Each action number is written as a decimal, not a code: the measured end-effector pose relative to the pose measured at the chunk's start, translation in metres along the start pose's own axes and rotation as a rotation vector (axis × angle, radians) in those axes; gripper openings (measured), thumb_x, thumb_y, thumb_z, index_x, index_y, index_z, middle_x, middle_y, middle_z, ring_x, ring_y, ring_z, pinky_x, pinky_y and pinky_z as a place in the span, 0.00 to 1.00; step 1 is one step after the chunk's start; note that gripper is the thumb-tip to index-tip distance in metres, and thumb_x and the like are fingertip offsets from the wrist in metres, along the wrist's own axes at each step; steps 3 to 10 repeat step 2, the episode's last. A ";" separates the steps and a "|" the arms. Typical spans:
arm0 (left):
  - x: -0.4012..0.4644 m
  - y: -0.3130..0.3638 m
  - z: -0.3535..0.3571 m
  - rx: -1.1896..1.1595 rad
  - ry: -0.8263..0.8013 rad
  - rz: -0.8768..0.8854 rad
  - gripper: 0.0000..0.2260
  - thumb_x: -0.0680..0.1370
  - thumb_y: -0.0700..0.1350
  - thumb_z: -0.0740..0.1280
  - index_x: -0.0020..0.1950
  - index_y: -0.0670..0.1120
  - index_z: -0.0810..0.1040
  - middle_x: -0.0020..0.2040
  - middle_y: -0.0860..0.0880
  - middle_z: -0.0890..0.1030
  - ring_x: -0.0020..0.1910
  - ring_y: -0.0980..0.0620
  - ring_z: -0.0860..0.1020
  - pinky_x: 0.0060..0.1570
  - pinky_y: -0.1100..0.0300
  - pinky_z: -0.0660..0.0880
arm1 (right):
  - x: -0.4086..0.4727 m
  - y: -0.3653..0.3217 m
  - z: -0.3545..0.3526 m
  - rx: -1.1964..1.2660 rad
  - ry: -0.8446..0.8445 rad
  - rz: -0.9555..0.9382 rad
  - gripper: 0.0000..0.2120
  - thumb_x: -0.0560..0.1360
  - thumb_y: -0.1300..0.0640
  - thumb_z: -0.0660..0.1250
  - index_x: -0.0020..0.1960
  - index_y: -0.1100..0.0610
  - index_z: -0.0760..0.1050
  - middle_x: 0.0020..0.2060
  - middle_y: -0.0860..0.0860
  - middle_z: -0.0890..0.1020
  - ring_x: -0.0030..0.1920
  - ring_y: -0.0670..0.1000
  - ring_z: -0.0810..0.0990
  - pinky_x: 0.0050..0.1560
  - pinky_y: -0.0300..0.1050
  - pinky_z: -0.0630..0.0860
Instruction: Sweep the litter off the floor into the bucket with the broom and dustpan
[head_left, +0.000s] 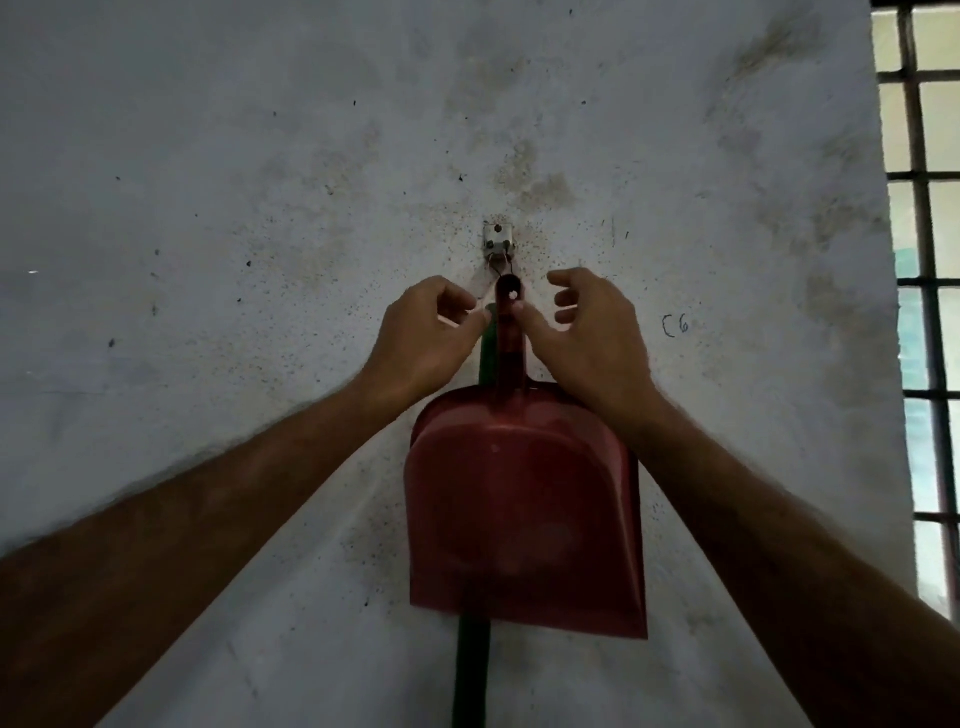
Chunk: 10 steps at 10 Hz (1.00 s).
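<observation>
Red dustpan on the wall hook

Red plastic dustpan (524, 499) hangs flat against the stained wall (208, 208), its handle top looped on a small metal hook (498, 244). We see the green broom handle (472, 670) running down behind it. Our left hand (423, 338) pinches a pale cord (457, 317) beside the handle, fingers narrow. Our right hand (587, 332) touches the handle with its thumb, the other fingers loosely curled and holding nothing. A barred window (924, 291) stands at right.
</observation>
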<state>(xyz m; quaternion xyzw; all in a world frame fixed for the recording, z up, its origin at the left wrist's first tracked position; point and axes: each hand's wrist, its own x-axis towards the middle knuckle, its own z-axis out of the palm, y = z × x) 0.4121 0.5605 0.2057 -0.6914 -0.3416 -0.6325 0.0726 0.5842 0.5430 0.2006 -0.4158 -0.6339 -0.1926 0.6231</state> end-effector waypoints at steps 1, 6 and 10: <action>-0.039 -0.007 -0.010 0.266 0.059 0.232 0.14 0.77 0.55 0.67 0.59 0.50 0.75 0.54 0.53 0.76 0.51 0.58 0.76 0.47 0.63 0.74 | -0.020 -0.007 -0.011 -0.093 0.107 -0.173 0.21 0.80 0.45 0.64 0.69 0.53 0.74 0.60 0.50 0.78 0.57 0.47 0.78 0.53 0.44 0.76; -0.065 -0.009 -0.020 0.446 0.097 0.370 0.20 0.78 0.57 0.65 0.65 0.48 0.73 0.61 0.51 0.74 0.59 0.54 0.72 0.56 0.58 0.71 | -0.037 -0.012 -0.015 -0.116 0.162 -0.311 0.18 0.80 0.50 0.63 0.67 0.56 0.76 0.60 0.51 0.79 0.58 0.50 0.78 0.53 0.42 0.74; -0.065 -0.009 -0.020 0.446 0.097 0.370 0.20 0.78 0.57 0.65 0.65 0.48 0.73 0.61 0.51 0.74 0.59 0.54 0.72 0.56 0.58 0.71 | -0.037 -0.012 -0.015 -0.116 0.162 -0.311 0.18 0.80 0.50 0.63 0.67 0.56 0.76 0.60 0.51 0.79 0.58 0.50 0.78 0.53 0.42 0.74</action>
